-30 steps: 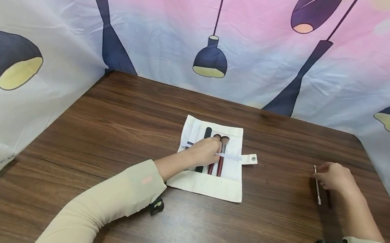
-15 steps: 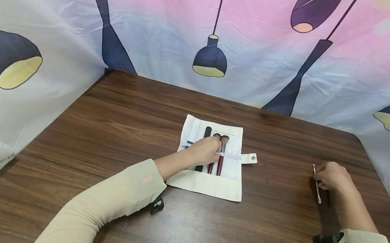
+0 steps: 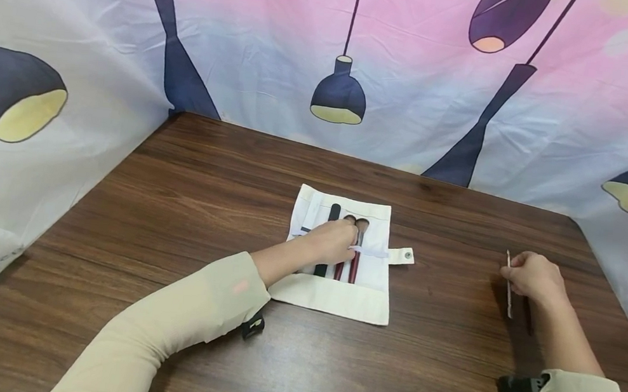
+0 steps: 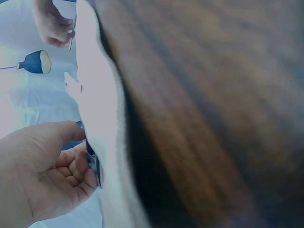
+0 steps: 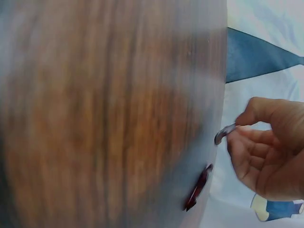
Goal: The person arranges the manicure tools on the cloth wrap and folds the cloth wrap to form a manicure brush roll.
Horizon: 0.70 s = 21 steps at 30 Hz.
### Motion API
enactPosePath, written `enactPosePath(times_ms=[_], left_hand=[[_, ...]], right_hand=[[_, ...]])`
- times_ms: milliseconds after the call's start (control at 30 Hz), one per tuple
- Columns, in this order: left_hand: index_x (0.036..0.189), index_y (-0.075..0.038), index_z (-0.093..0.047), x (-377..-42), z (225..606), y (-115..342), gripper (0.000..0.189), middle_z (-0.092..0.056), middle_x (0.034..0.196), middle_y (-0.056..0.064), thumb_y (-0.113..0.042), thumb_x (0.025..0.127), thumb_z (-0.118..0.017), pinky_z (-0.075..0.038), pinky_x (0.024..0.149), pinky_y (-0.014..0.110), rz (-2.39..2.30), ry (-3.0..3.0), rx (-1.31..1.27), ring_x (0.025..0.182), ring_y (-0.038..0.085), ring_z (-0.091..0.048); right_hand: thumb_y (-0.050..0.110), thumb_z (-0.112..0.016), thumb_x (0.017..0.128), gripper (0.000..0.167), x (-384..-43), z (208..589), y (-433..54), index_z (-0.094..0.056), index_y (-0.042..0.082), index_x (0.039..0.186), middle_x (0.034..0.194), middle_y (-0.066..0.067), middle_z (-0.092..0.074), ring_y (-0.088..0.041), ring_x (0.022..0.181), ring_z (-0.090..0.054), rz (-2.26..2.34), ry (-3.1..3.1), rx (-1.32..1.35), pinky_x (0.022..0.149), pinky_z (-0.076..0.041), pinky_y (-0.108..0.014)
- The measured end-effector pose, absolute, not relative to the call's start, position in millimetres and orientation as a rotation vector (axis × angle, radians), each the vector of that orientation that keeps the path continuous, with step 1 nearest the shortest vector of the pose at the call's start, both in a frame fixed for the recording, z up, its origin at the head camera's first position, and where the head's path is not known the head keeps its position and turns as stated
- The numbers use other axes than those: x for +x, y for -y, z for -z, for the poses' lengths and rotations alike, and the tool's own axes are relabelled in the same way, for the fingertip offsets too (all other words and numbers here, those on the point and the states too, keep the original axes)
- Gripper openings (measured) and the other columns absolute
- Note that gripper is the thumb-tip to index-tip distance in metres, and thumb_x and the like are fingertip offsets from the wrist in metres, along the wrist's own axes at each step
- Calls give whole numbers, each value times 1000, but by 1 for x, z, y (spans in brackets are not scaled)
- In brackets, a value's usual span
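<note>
My left hand (image 3: 332, 242) is over an unrolled white cloth brush roll (image 3: 332, 297), fingers curled at its white elastic band (image 3: 374, 252) beside the brushes. Two makeup brushes (image 3: 354, 269) with dark red handles lie under the band. A black flat stick (image 3: 334, 212) and a white flat stick (image 3: 313, 212) lie left of them, partly behind the hand. At the right, my right hand (image 3: 537, 278) pinches a thin silver cuticle pusher (image 3: 508, 296) between thumb and fingers. Its curved flat tip (image 5: 222, 134) shows in the right wrist view, off the table.
A dark red slim object (image 5: 198, 187) lies on the table near my right hand. The roll's snap tab (image 3: 402, 256) sticks out to its right. Brown wooden table (image 3: 417, 360); a lamp-print cloth (image 3: 258, 75) hangs behind it.
My right hand has lifted the cuticle pusher off the table and moved slightly toward the far side. My left hand stays at the brush roll with hardly any movement.
</note>
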State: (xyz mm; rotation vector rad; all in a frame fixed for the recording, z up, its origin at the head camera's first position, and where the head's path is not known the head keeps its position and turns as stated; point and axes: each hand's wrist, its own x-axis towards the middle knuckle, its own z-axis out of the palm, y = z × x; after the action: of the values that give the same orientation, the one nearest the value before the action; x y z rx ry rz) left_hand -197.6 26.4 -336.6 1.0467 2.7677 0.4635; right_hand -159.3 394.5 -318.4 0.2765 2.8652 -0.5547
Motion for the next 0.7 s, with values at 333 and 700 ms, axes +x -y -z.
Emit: enactPosePath(times_ms=[333,700], left_hand=[[55,-13,-42,-194,331,-37,34,-39,56,-3,-8,85,-58,-25,41,18,-516,-2762,1067,45,7,-32],[54,-14,-41,-192,336,-50,36,-31,48,-6,-13,83,-62,-23,37,18,-438,-2787,961,40,5,-27]], right_hand=[[16,-53,87,29,-177,313,-344,-51,-3,109,96,-19,-62,-5,57,-56,998,-3122,375,53,-46,-24],[3,-54,83,23,-200,315,-281,-49,-3,105,73,10,-58,1,57,-58,1630,-3022,242,60,-52,-21]])
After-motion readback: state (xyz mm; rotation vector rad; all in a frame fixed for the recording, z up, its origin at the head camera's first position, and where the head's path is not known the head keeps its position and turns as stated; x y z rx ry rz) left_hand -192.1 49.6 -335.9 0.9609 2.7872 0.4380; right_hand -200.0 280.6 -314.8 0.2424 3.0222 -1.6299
